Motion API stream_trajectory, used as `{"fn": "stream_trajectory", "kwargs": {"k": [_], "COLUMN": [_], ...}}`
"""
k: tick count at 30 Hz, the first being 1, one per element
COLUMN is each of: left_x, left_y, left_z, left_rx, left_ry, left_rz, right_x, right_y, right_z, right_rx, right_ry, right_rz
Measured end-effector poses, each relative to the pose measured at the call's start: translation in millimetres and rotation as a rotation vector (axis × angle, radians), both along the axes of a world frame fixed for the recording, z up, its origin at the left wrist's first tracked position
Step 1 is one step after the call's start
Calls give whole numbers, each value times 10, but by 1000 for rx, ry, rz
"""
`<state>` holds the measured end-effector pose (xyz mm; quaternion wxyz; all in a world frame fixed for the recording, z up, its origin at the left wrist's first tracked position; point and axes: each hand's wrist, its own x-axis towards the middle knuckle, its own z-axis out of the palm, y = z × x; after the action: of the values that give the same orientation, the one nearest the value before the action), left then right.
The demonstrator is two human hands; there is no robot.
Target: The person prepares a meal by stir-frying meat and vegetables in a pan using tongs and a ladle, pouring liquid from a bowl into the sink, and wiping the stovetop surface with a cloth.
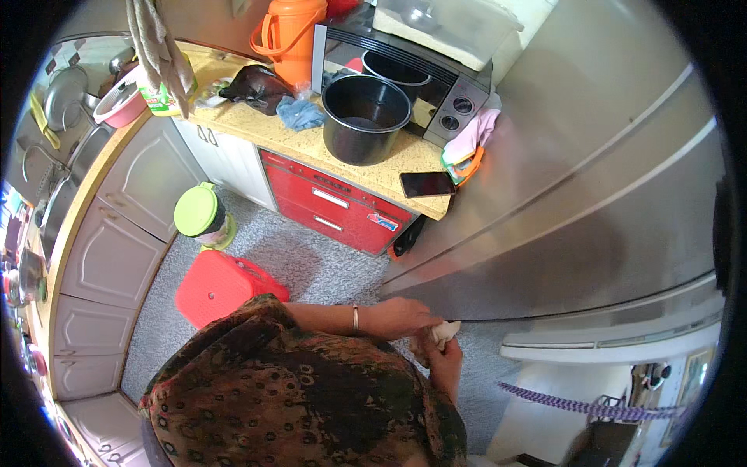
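My left hand [402, 318], with a bangle on its wrist, reaches across my front and touches a crumpled whitish cloth [444, 331]. Below it, my right hand [446, 356] grips the same cloth between thumb and fingers. Both hands are close together in front of my body, near the lower edge of the stainless refrigerator [525, 268]. Some of the cloth and several fingertips are hidden. A black inner pot [362, 137] stands on the yellow countertop [280, 134] farther off, and a smartphone [427, 184] lies near the counter's end.
A red plastic stool [216, 286] and a bin with a green lid [196, 211] stand on the grey floor to the left. Behind the pot is an oven [461, 93], beside an orange thermos [292, 41]. A towel [160, 46] hangs at upper left.
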<state>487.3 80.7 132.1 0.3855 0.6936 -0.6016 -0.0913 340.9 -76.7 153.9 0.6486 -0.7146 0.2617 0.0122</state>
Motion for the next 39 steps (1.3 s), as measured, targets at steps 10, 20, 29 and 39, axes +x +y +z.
{"fn": "stream_trajectory", "kwargs": {"k": [10, 20, 29, 39], "left_x": [2108, 2245, 2406, 2791], "left_y": [1006, 781, -461, -923], "left_z": [352, -51, -148, -403], "left_rx": [-673, -233, 47, 264], "left_ry": [951, 959, -75, -233], "left_rz": [864, 728, 678, 778], "right_x": [578, 850, 792, 379], "right_y": [-485, -731, -960, -1067], "right_z": [99, 127, 223, 87], "right_rx": [-54, -299, -285, -204], "right_ry": [30, -135, -42, 55], "right_rz": [-275, -300, -216, -347]}}
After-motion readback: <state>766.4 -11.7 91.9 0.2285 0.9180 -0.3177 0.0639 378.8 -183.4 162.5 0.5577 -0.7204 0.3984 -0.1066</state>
